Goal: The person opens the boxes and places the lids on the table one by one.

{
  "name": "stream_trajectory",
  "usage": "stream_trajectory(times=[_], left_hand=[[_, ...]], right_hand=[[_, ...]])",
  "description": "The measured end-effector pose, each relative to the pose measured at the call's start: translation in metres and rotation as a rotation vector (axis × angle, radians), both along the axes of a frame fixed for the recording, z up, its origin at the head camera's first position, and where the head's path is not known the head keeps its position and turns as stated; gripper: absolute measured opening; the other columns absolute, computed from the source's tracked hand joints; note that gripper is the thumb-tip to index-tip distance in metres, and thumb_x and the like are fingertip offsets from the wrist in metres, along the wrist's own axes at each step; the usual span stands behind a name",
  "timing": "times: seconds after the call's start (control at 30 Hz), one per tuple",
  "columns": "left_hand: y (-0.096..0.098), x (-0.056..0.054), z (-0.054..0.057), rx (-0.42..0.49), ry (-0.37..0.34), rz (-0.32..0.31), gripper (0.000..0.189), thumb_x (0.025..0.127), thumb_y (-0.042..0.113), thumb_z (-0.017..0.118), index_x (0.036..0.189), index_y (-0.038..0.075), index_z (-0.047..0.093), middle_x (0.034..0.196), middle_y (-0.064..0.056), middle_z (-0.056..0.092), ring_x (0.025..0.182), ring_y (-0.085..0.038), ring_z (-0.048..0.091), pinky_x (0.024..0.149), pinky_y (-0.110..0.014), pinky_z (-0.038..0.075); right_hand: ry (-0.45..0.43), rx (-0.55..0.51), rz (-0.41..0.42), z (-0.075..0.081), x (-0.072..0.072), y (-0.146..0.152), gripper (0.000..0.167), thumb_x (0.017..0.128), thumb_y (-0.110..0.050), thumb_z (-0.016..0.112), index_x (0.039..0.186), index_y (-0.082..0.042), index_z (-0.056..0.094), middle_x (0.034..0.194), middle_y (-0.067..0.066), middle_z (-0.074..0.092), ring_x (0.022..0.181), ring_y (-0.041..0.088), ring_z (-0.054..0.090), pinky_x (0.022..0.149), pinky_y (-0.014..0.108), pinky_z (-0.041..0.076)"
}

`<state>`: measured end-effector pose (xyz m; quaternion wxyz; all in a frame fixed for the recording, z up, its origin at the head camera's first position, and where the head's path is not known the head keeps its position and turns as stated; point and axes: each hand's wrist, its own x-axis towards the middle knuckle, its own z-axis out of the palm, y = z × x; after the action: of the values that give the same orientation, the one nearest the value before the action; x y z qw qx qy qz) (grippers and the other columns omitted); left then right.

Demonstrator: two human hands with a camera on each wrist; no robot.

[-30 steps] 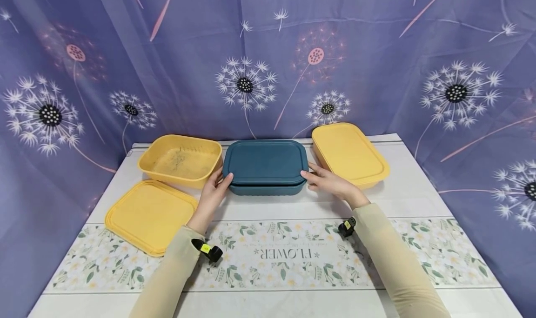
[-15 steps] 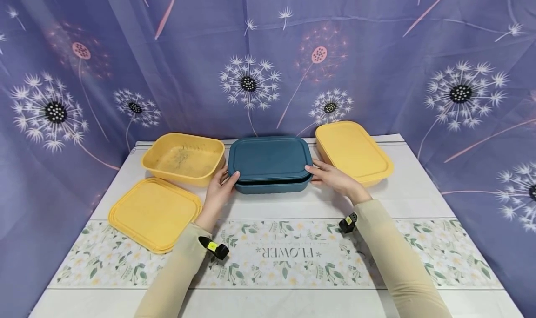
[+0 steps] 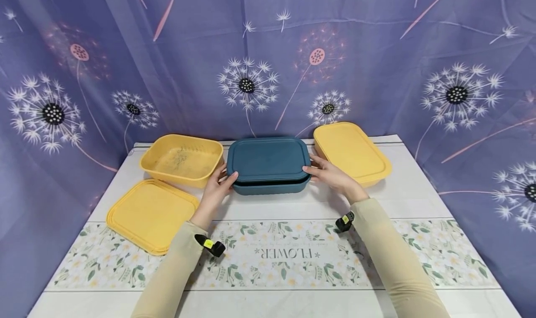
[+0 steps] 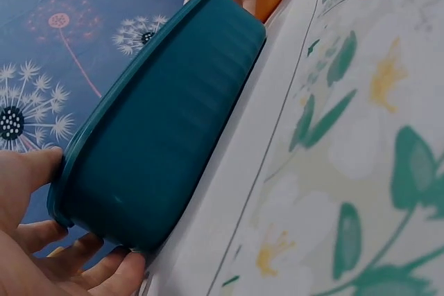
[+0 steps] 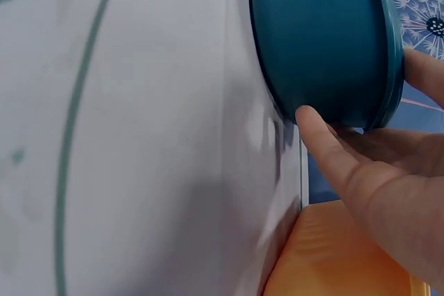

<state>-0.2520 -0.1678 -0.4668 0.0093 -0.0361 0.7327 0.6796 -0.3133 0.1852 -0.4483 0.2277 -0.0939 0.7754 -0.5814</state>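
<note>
A dark teal lidded food container (image 3: pixel 270 160) stands at the back middle of the table, between both hands. A dark band shows under the front edge of its lid (image 3: pixel 268 157). At its left end, my left hand (image 3: pixel 215 188) grips it, thumb at the lid's corner and fingers lower along the side. My right hand (image 3: pixel 332 178) holds the opposite end likewise, thumb on the lid edge. In the left wrist view the container's ribbed side (image 4: pixel 173 109) appears, with the rim jutting out above. The right wrist view has a fingertip (image 5: pixel 309 116) at the container's lower edge.
Left of the container sits an uncovered yellow container (image 3: pixel 182 157), with a loose yellow lid (image 3: pixel 152 215) lying in front of it. To the right is a lidded yellow container (image 3: pixel 351 153). A purple dandelion curtain (image 3: pixel 268 29) hangs close behind the table's back edge.
The teal container has shifted slightly back and to the right with both hands on it. The dark band under its lid's front edge looks wider than a second ago.
</note>
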Motion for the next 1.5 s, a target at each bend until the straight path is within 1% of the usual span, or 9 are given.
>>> stream_trajectory(times=[0.13, 0.2, 0.33, 0.5, 0.6, 0.87, 1.07, 1.23, 1.5], left_hand=[[-0.001, -0.002, 0.002, -0.037, 0.01, 0.025, 0.068, 0.099, 0.026, 0.067, 0.157, 0.009, 0.035, 0.147, -0.023, 0.045, 0.124, -0.035, 0.053, 0.098, -0.048, 0.049], [-0.002, -0.005, -0.005, -0.051, 0.036, 0.043, 0.068, 0.097, 0.027, 0.07, 0.156, 0.011, 0.039, 0.145, -0.02, 0.048, 0.123, -0.033, 0.054, 0.094, -0.039, 0.05], [0.0, -0.005, -0.003, -0.08, 0.078, 0.065, 0.066, 0.095, 0.023, 0.073, 0.153, 0.01, 0.044, 0.144, -0.015, 0.051, 0.121, -0.031, 0.054, 0.089, -0.03, 0.048], [0.0, -0.004, -0.001, -0.085, 0.061, 0.086, 0.067, 0.093, 0.021, 0.076, 0.152, 0.012, 0.046, 0.144, -0.012, 0.053, 0.119, -0.03, 0.053, 0.084, -0.025, 0.048], [-0.001, -0.004, 0.001, -0.082, 0.044, 0.091, 0.068, 0.092, 0.021, 0.077, 0.153, 0.014, 0.046, 0.145, -0.013, 0.053, 0.121, -0.03, 0.052, 0.08, -0.022, 0.048], [0.002, -0.001, 0.004, -0.081, 0.046, 0.104, 0.066, 0.095, 0.019, 0.073, 0.154, 0.02, 0.044, 0.147, -0.011, 0.053, 0.119, -0.031, 0.053, 0.078, -0.02, 0.048], [0.003, -0.002, 0.004, -0.122, 0.086, 0.114, 0.063, 0.097, 0.015, 0.07, 0.154, 0.021, 0.044, 0.149, -0.01, 0.051, 0.118, -0.031, 0.054, 0.079, -0.021, 0.048], [0.001, 0.001, 0.005, -0.085, 0.098, 0.11, 0.06, 0.098, 0.011, 0.068, 0.153, 0.019, 0.046, 0.151, -0.008, 0.05, 0.121, -0.032, 0.053, 0.08, -0.018, 0.048], [-0.001, 0.001, 0.01, -0.075, 0.106, 0.127, 0.055, 0.098, 0.003, 0.063, 0.151, 0.016, 0.05, 0.149, -0.009, 0.052, 0.123, -0.032, 0.053, 0.079, -0.017, 0.049]], right_hand=[[0.026, -0.041, -0.014, 0.002, 0.001, -0.002, 0.083, 0.103, -0.027, 0.061, 0.163, -0.009, 0.006, 0.164, 0.022, 0.018, 0.142, 0.037, 0.036, 0.114, 0.049, 0.037], [0.041, -0.064, -0.026, 0.003, 0.002, -0.004, 0.081, 0.103, -0.023, 0.061, 0.163, -0.01, 0.007, 0.164, 0.02, 0.018, 0.142, 0.037, 0.036, 0.114, 0.05, 0.036], [0.08, -0.106, -0.058, 0.003, 0.002, -0.006, 0.08, 0.102, -0.015, 0.062, 0.163, -0.01, 0.011, 0.164, 0.019, 0.022, 0.14, 0.036, 0.039, 0.112, 0.049, 0.04], [0.135, -0.096, -0.103, 0.0, 0.002, -0.007, 0.079, 0.099, -0.012, 0.065, 0.162, -0.01, 0.017, 0.161, 0.019, 0.029, 0.137, 0.036, 0.043, 0.105, 0.044, 0.046], [0.174, -0.063, -0.125, -0.003, 0.001, -0.006, 0.08, 0.098, -0.014, 0.067, 0.162, -0.012, 0.02, 0.16, 0.017, 0.032, 0.14, 0.035, 0.04, 0.108, 0.045, 0.044], [0.273, -0.019, -0.153, -0.002, 0.004, -0.011, 0.079, 0.097, -0.017, 0.07, 0.161, -0.013, 0.024, 0.158, 0.016, 0.035, 0.145, 0.036, 0.033, 0.114, 0.051, 0.036], [0.291, -0.058, -0.172, -0.002, 0.004, -0.014, 0.074, 0.097, -0.012, 0.069, 0.157, -0.009, 0.026, 0.152, 0.018, 0.043, 0.144, 0.035, 0.034, 0.115, 0.052, 0.035], [0.31, -0.048, -0.181, -0.003, 0.004, -0.015, 0.072, 0.098, -0.011, 0.067, 0.157, -0.007, 0.026, 0.153, 0.018, 0.043, 0.144, 0.034, 0.036, 0.114, 0.05, 0.037], [0.425, 0.092, -0.291, 0.002, 0.005, -0.017, 0.054, 0.098, -0.016, 0.069, 0.145, -0.003, 0.047, 0.141, 0.019, 0.057, 0.133, 0.032, 0.051, 0.11, 0.046, 0.042]])
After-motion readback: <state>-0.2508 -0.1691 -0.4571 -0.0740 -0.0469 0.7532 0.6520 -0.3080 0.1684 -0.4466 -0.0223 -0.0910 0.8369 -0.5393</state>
